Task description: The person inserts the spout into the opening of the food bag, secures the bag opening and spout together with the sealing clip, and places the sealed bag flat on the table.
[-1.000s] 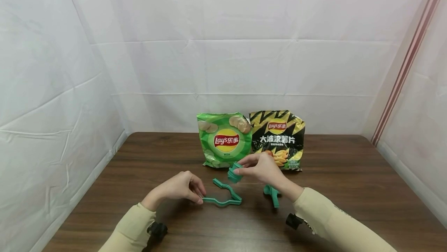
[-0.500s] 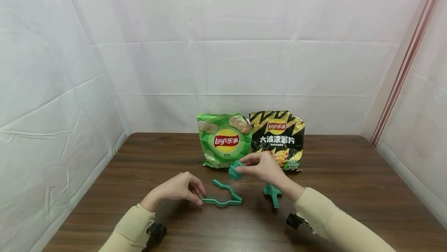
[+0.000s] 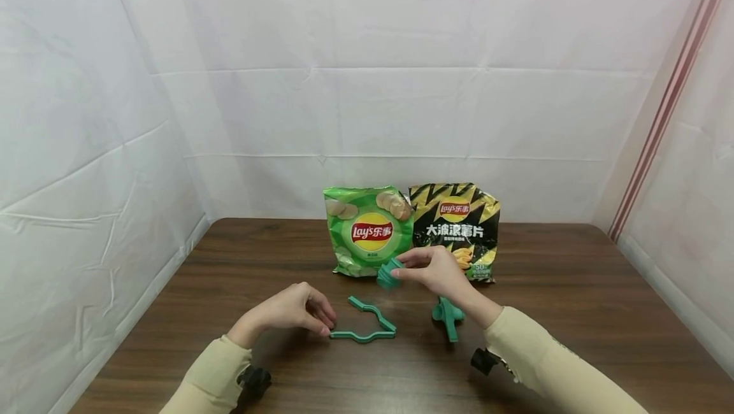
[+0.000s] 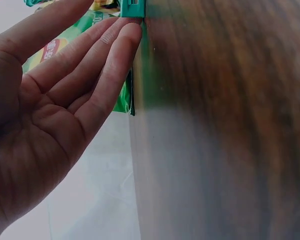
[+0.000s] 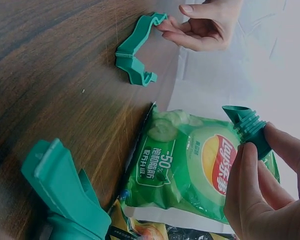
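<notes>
My right hand [image 3: 438, 272] pinches a threaded green plastic spout [image 5: 249, 129] between thumb and fingertips, above the table in front of the chip bags. Its slanted mouth points away from the fingers in the right wrist view. An opened, hinged green bag clip [image 3: 367, 337] lies on the table in a bent V. My left hand [image 3: 295, 309] is at the clip's near-left end, fingertips right at its tip. In the left wrist view its fingers extend fairly straight, with the thumb apart. Below my right forearm lies another green plastic piece [image 3: 448, 317] with a rounded part and a flat arm.
A green Lay's chip bag [image 3: 369, 255] and a black-and-yellow Lay's bag [image 3: 487, 242] stand side by side behind the hands. The brown wooden table [image 3: 241, 248] meets white sheeting [image 3: 344, 114] at the back and sides.
My right hand has shifted slightly up and right with the spout, turning it a little. The clip's left end has dropped slightly, and my left fingers have loosened at it.
</notes>
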The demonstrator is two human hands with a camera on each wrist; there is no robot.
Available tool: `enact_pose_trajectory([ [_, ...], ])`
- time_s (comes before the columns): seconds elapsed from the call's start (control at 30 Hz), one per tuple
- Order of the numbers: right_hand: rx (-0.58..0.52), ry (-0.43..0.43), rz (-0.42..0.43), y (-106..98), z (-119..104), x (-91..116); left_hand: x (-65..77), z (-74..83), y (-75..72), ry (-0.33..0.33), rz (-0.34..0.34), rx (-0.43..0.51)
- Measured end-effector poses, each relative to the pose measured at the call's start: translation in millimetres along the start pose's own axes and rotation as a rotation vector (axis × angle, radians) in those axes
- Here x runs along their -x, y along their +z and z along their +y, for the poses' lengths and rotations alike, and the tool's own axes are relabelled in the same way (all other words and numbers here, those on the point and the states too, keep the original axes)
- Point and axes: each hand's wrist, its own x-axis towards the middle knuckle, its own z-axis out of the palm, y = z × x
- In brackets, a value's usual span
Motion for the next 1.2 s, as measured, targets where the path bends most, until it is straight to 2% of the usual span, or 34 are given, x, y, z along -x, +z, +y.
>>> enact_pose_trajectory([
  [0.13, -0.046, -0.012, 0.003, -1, 0, -1, 2.5, -1.9, -3.0, 0.002, 0.022, -0.020],
  [0.3, -0.091, -0.026, 0.032, -4, 0, -1, 4.1, -4.8, -6.9, -0.004, 0.094, -0.049],
  [0.47, -0.062, -0.052, 0.059, -5, 1, -1, 3.6, -6.8, -11.8, 0.017, 0.172, -0.081],
  [0.6, -0.039, -0.060, 0.076, -8, 2, -2, 2.5, -7.1, -16.4, 0.038, 0.210, -0.082],
  [0.77, -0.023, -0.053, 0.098, -12, 4, -5, -0.2, -6.3, -22.1, 0.036, 0.273, -0.084],
  [1.0, -0.031, -0.040, 0.106, -17, 6, -8, -5.0, -2.7, -31.3, 0.023, 0.437, -0.102],
  [1.2, -0.029, -0.047, 0.125, -23, 7, -9, -9.6, 3.1, -42.6, 0.013, 0.581, -0.055],
])
